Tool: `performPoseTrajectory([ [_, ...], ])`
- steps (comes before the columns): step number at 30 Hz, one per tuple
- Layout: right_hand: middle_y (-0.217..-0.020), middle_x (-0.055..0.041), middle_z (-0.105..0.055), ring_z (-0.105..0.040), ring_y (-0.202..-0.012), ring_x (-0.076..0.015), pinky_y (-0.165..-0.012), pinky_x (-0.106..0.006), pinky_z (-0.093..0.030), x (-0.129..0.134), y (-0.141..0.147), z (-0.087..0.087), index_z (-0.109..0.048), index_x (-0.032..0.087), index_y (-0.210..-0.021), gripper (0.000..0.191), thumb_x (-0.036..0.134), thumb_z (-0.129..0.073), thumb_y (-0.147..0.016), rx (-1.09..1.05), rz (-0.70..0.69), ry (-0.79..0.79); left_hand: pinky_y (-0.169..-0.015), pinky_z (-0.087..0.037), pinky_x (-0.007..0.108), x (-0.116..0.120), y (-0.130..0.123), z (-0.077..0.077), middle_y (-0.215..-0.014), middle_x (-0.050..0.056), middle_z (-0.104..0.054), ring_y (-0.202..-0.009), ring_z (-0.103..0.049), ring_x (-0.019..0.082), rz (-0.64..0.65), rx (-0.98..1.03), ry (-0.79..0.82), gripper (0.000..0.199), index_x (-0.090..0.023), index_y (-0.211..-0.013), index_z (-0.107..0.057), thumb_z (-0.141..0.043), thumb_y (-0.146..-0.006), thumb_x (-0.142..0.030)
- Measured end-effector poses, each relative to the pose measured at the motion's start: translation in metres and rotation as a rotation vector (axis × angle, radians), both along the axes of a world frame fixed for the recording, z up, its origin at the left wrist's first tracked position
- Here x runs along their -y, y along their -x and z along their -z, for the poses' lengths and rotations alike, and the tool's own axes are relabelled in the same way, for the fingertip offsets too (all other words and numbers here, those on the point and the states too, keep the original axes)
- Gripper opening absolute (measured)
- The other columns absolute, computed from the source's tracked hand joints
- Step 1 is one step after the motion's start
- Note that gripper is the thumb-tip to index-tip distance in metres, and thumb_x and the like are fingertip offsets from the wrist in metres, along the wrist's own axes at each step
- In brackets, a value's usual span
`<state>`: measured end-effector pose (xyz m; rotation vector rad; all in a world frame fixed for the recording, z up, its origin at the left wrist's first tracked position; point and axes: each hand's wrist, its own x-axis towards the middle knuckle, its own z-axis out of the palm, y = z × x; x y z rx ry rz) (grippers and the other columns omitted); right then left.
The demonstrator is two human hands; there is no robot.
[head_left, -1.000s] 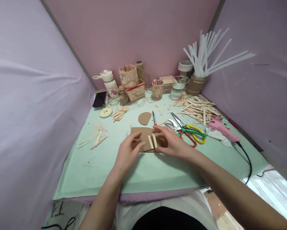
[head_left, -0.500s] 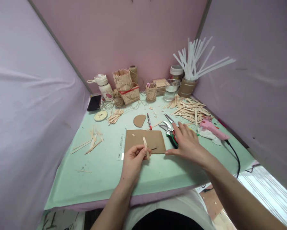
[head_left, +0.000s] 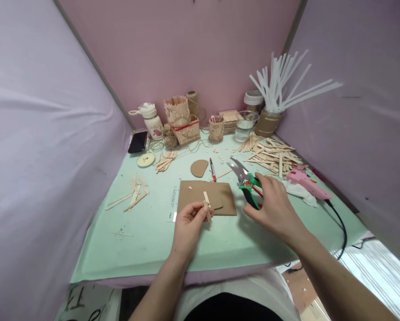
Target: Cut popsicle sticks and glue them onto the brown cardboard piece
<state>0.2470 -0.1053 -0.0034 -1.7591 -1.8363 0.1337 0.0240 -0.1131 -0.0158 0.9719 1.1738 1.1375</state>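
A short pale wooden stick [head_left: 207, 199] is pinched between the thumb and fingers of my left hand [head_left: 191, 225], over the front part of a brown cardboard sheet [head_left: 195, 191]. My right hand [head_left: 275, 203] has its fingers around green-and-black handled pruning shears [head_left: 249, 196], whose blades are spread and point up and left. The shears are right of the cardboard. Behind the cardboard lie a rounded cardboard piece [head_left: 199, 168] and a red-and-white pen [head_left: 212, 169].
Loose sticks [head_left: 273, 156] are heaped at the back right, near a pink glue gun [head_left: 308, 183] with a black cord. A water bowl [head_left: 245, 127], a white bottle [head_left: 151, 121] and wooden containers [head_left: 186, 129] stand along the back. Stick pieces [head_left: 136, 196] lie left.
My right hand has closed on the shears and raised them slightly, with their blades apart. The left hand still holds the stick. The whole view has shifted a little.
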Motion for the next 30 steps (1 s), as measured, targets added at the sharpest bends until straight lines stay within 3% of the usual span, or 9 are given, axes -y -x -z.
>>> performPoseTrajectory([
  [4,-0.124,-0.014,-0.052,-0.051,-0.118,-0.0354,-0.096,-0.051,-0.047,0.023,0.013,-0.011,-0.038,0.023,-0.132,0.063,0.02,-0.053,-0.072,-0.213,-0.227,0.014,-0.072,-0.051,0.024,0.003,0.0,0.001,-0.079,0.003,-0.073,-0.073,-0.063,0.012,-0.015,0.05,-0.056,0.018,-0.018,-0.088,-0.07,-0.071,-0.082,-0.035],
  [11,-0.126,-0.0125,-0.049,-0.047,-0.12,-0.0297,-0.1,-0.048,-0.046,0.049,0.037,-0.016,-0.041,0.021,-0.132,0.066,0.01,-0.054,-0.068,-0.228,-0.487,0.222,-0.069,-0.051,0.023,0.009,0.004,0.002,-0.073,0.0,-0.069,-0.069,-0.061,0.011,-0.018,0.103,-0.141,0.016,-0.018,-0.088,-0.071,-0.071,-0.083,-0.033],
  [16,-0.124,-0.0131,-0.05,-0.048,-0.117,-0.0308,-0.098,-0.049,-0.047,0.053,0.04,-0.015,-0.042,0.02,-0.132,0.068,0.01,-0.057,-0.067,-0.153,-0.502,0.167,-0.071,-0.056,0.028,0.013,0.006,0.007,-0.077,0.001,-0.07,-0.071,-0.064,0.013,0.004,0.146,-0.122,0.018,-0.019,-0.094,-0.071,-0.071,-0.083,-0.033],
  [30,-0.122,-0.0109,-0.052,-0.049,-0.114,-0.0302,-0.096,-0.047,-0.048,0.056,0.044,-0.011,-0.042,0.022,-0.132,0.068,0.008,-0.058,-0.067,-0.126,-0.48,0.122,-0.074,-0.058,0.028,0.016,0.006,0.009,-0.084,0.002,-0.073,-0.077,-0.068,0.014,0.01,0.185,-0.115,0.015,-0.02,-0.092,-0.072,-0.071,-0.083,-0.032],
])
